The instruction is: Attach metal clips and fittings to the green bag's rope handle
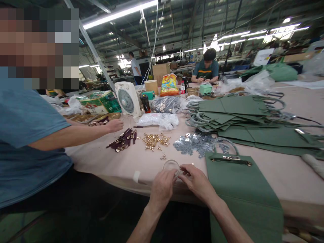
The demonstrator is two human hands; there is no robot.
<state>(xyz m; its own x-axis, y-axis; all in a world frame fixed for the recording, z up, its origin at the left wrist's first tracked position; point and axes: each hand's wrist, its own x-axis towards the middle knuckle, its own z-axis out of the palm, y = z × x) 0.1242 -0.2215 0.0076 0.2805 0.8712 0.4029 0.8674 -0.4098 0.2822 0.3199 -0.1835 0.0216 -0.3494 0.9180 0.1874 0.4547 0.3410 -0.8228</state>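
Note:
A roll of clear tape (pixel 171 164) is tilted up over the near edge of the table. My left hand (pixel 162 187) is closed on its lower rim. Against the roll's right side are the curled thumb and fingers of my right hand (pixel 197 182); a loose tape end cannot be made out. Just right of my hands lies a green bag panel (pixel 243 189) with a looped handle (pixel 225 141) and a metal clasp (pixel 230 157), hanging over the edge. Beyond the roll are small gold metal fittings (pixel 155 140) and a spread of silver metal plates (pixel 193 144).
Green bag pieces (pixel 235 114) are stacked at the right. A co-worker in a blue shirt (pixel 30 121) reaches in from the left near dark straps (pixel 124 140). Behind stand a white fan (pixel 127 99), a plastic bag (pixel 158 120) and a bottle (pixel 182 87). Another person (pixel 206 69) sits farther back.

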